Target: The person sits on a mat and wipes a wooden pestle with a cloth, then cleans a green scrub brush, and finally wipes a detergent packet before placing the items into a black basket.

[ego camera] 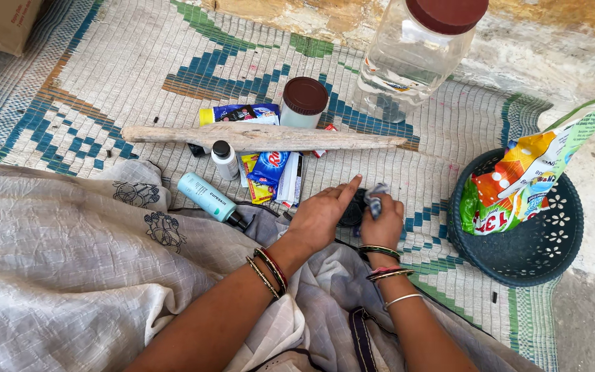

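Note:
My left hand [321,217] rests on a small black round object [350,215] on the woven mat, fingers stretched forward and steadying it. Right beside it, my right hand [383,222] is closed on a small blue-and-white crumpled piece of cloth or wrapper [374,198], held against the black object. Both wrists carry bangles. Most of the black object is hidden under my hands.
Ahead lie a long wooden stick [263,138], a teal tube [208,198], a small white bottle [224,160], several sachets [266,176], a brown-lidded jar [303,103] and a large clear plastic jar [414,52]. A dark basket [552,258] with a colourful packet [518,182] sits right. Pale cloth [56,269] covers my lap.

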